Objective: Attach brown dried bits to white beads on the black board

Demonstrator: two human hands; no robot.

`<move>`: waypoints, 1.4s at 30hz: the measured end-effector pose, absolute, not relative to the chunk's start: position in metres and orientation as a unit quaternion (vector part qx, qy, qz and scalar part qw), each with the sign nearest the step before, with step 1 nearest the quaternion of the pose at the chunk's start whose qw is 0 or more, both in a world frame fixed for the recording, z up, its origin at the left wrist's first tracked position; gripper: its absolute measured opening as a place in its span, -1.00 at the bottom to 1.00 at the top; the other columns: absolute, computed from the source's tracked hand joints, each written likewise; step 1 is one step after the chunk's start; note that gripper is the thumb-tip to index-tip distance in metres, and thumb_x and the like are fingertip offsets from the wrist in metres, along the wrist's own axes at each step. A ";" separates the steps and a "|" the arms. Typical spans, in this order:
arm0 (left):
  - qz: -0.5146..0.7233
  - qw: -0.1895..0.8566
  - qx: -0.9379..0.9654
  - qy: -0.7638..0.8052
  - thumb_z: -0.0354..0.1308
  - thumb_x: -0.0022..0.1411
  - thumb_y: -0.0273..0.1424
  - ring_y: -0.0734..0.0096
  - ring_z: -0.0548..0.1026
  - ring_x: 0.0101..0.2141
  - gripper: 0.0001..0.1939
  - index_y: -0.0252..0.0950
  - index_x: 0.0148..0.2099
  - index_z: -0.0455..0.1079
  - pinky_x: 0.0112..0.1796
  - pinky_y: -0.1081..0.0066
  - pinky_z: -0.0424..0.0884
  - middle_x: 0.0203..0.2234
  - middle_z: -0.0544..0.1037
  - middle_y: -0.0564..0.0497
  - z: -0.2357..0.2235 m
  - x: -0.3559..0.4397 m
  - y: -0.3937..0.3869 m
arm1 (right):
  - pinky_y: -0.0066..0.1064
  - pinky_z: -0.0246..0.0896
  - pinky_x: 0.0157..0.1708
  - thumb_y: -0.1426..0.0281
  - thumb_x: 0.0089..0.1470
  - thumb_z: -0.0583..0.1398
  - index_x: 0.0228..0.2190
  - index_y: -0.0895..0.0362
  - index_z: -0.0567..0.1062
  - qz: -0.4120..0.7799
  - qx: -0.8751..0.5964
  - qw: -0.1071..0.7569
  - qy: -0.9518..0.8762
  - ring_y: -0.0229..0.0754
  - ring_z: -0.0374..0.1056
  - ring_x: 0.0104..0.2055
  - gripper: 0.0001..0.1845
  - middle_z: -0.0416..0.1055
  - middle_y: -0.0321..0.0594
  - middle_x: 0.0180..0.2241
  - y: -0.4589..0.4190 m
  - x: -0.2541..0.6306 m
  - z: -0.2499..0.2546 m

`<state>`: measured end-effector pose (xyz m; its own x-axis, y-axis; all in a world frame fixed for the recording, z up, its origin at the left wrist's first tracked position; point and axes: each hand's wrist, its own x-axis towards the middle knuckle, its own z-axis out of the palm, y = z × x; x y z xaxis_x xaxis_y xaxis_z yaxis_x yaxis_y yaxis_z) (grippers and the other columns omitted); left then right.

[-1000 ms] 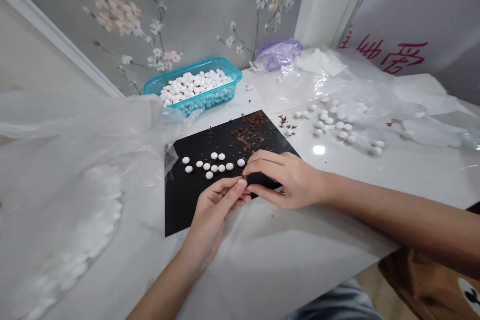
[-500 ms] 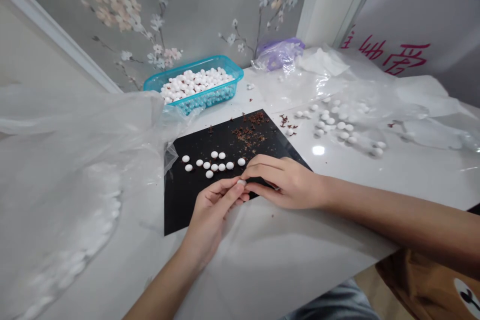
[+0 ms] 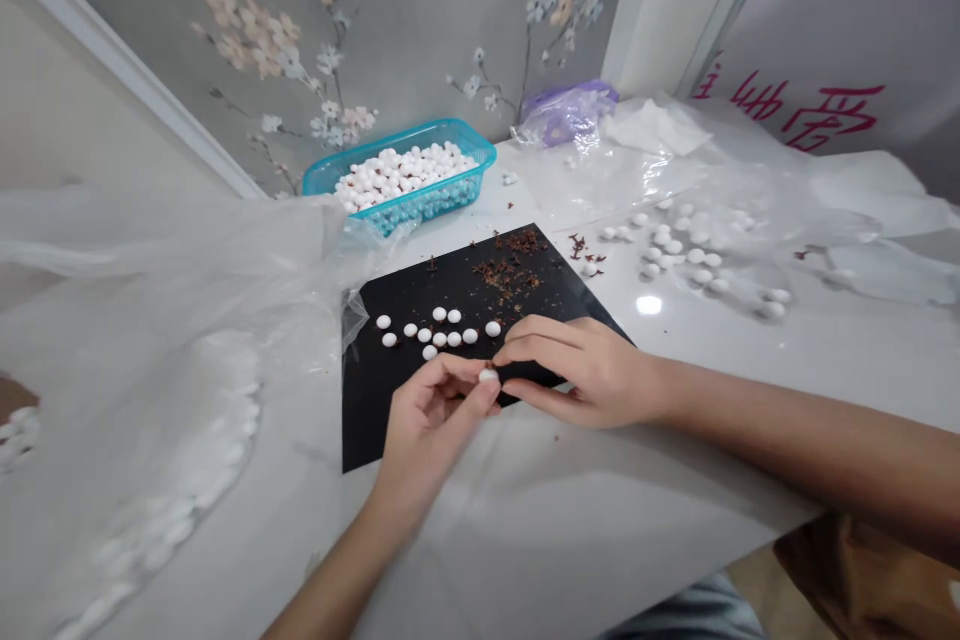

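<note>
2 hands: left hand [image 3: 427,420], right hand [image 3: 581,370] pinch white bead [image 3: 488,376]; teal basket [image 3: 465,195] full of beads.

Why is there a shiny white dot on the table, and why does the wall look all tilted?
Head view: the dot is glare, a lamp mirrored in the glossy table; the wide lens and tipped head slant the wall; the hands and the bead look sharp, the bag at the left edge soft and hazy.

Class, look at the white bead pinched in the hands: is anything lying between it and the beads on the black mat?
Nothing visible: bare black mat separates the bead from the beads.
</note>
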<state>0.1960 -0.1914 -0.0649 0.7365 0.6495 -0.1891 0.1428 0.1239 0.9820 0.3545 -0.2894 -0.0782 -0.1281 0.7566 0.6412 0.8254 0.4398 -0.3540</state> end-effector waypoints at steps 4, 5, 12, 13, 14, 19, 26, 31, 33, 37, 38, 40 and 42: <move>0.295 0.553 0.696 0.351 0.22 0.05 -0.28 0.45 0.43 -0.39 -0.83 -0.26 -0.35 0.41 -0.37 0.51 0.35 -0.41 0.48 0.04 -0.065 0.189 -0.164 | -0.53 0.25 -0.49 0.43 0.25 0.03 -0.20 0.20 0.33 -0.081 -0.539 0.399 -0.738 -0.25 0.35 -0.29 -0.87 0.35 -0.13 -0.28 -0.290 0.359 -0.076; 0.314 0.518 0.708 0.362 0.20 0.06 -0.26 0.42 0.43 -0.34 -0.82 -0.26 -0.33 0.41 -0.34 0.50 0.35 -0.37 0.47 0.03 -0.066 0.187 -0.153 | -0.53 0.24 -0.50 0.44 0.25 0.02 -0.20 0.20 0.33 -0.090 -0.543 0.396 -0.736 -0.26 0.35 -0.30 -0.87 0.35 -0.14 -0.28 -0.290 0.360 -0.075; 0.268 0.400 0.783 0.394 0.19 0.02 -0.26 0.22 0.38 -0.08 -0.80 -0.25 -0.31 0.37 -0.05 0.33 0.22 -0.15 0.46 -0.04 -0.079 0.176 -0.095 | -0.51 0.16 -0.57 0.46 0.25 0.01 -0.25 0.22 0.35 -0.122 -0.548 0.373 -0.738 -0.28 0.34 -0.39 -0.86 0.36 -0.16 -0.30 -0.289 0.358 -0.075; 0.248 0.405 0.792 0.384 0.18 0.04 -0.26 0.20 0.36 -0.04 -0.81 -0.25 -0.31 0.37 -0.01 0.30 0.18 -0.11 0.45 -0.04 -0.079 0.176 -0.094 | -0.51 0.16 -0.57 0.47 0.24 0.01 -0.25 0.22 0.35 -0.123 -0.548 0.372 -0.739 -0.28 0.34 -0.39 -0.86 0.36 -0.17 -0.30 -0.290 0.358 -0.075; 0.232 0.405 0.802 0.372 0.16 0.06 -0.26 0.19 0.34 -0.01 -0.81 -0.24 -0.29 0.37 0.03 0.29 0.14 -0.07 0.44 -0.05 -0.080 0.176 -0.096 | -0.50 0.16 -0.57 0.47 0.24 0.01 -0.25 0.22 0.35 -0.124 -0.548 0.372 -0.739 -0.28 0.34 -0.39 -0.87 0.36 -0.17 -0.29 -0.290 0.358 -0.076; 0.183 0.367 0.864 0.291 0.08 0.15 -0.22 0.22 0.23 0.11 -0.53 -0.21 0.10 0.18 0.11 0.24 0.08 0.06 0.33 -0.10 -0.080 0.179 -0.113 | -0.51 0.17 -0.56 0.49 0.23 0.02 -0.25 0.23 0.35 -0.134 -0.551 0.376 -0.732 -0.27 0.34 -0.37 -0.87 0.36 -0.17 -0.30 -0.289 0.360 -0.075; 0.097 0.209 0.961 0.156 0.18 0.02 -0.06 0.10 0.09 0.18 -0.17 -0.16 0.26 -0.07 0.13 0.09 0.04 0.20 0.13 -0.14 -0.084 0.192 -0.125 | -0.51 0.16 -0.55 0.51 0.23 -0.01 -0.27 0.21 0.35 -0.147 -0.563 0.391 -0.713 -0.28 0.34 -0.36 -0.85 0.37 -0.20 -0.34 -0.286 0.369 -0.075; 0.076 0.154 0.981 0.090 0.09 0.09 -0.01 0.11 0.10 0.16 -0.27 -0.09 0.24 0.00 0.10 0.08 0.09 0.19 0.13 -0.10 -0.082 0.210 -0.123 | -0.51 0.17 -0.52 0.51 0.23 -0.01 -0.27 0.21 0.35 -0.158 -0.574 0.393 -0.701 -0.27 0.33 -0.34 -0.85 0.37 -0.19 -0.34 -0.284 0.374 -0.075; 0.062 0.125 0.989 0.051 0.03 0.15 -0.03 0.11 0.17 0.10 -0.41 -0.03 0.20 0.10 0.06 0.06 0.13 0.15 0.19 -0.06 -0.079 0.219 -0.121 | -0.51 0.16 -0.52 0.51 0.23 0.00 -0.27 0.21 0.36 -0.162 -0.577 0.394 -0.697 -0.27 0.33 -0.35 -0.85 0.36 -0.19 -0.34 -0.283 0.375 -0.075; 0.047 0.079 0.996 -0.012 -0.10 0.28 -0.15 0.22 0.31 -0.09 -0.64 -0.08 0.04 0.31 -0.08 0.17 0.24 -0.04 0.35 -0.06 -0.075 0.236 -0.119 | -0.51 0.15 -0.53 0.50 0.23 0.01 -0.28 0.21 0.36 -0.166 -0.578 0.398 -0.693 -0.28 0.33 -0.36 -0.86 0.36 -0.20 -0.33 -0.282 0.378 -0.075; 0.052 0.077 0.996 -0.015 -0.12 0.29 -0.17 0.25 0.34 -0.14 -0.65 -0.13 0.01 0.33 -0.12 0.22 0.27 -0.10 0.38 -0.06 -0.075 0.239 -0.119 | -0.51 0.14 -0.53 0.50 0.23 0.01 -0.28 0.22 0.36 -0.167 -0.578 0.399 -0.692 -0.28 0.33 -0.36 -0.86 0.36 -0.20 -0.33 -0.282 0.379 -0.075; 0.074 0.079 0.994 0.007 -0.12 0.30 -0.20 0.31 0.37 -0.22 -0.67 -0.19 -0.04 0.34 -0.23 0.34 0.31 -0.20 0.42 -0.04 -0.075 0.241 -0.118 | -0.51 0.15 -0.53 0.50 0.23 0.00 -0.28 0.22 0.36 -0.167 -0.579 0.400 -0.691 -0.28 0.33 -0.36 -0.85 0.36 -0.20 -0.33 -0.282 0.380 -0.074; 0.102 0.086 0.990 0.050 -0.11 0.29 -0.21 0.37 0.42 -0.28 -0.71 -0.20 -0.10 0.34 -0.34 0.43 0.31 -0.27 0.45 0.00 -0.077 0.240 -0.117 | -0.52 0.15 -0.51 0.50 0.23 -0.01 -0.28 0.21 0.36 -0.165 -0.580 0.403 -0.689 -0.28 0.33 -0.35 -0.85 0.36 -0.20 -0.34 -0.282 0.381 -0.073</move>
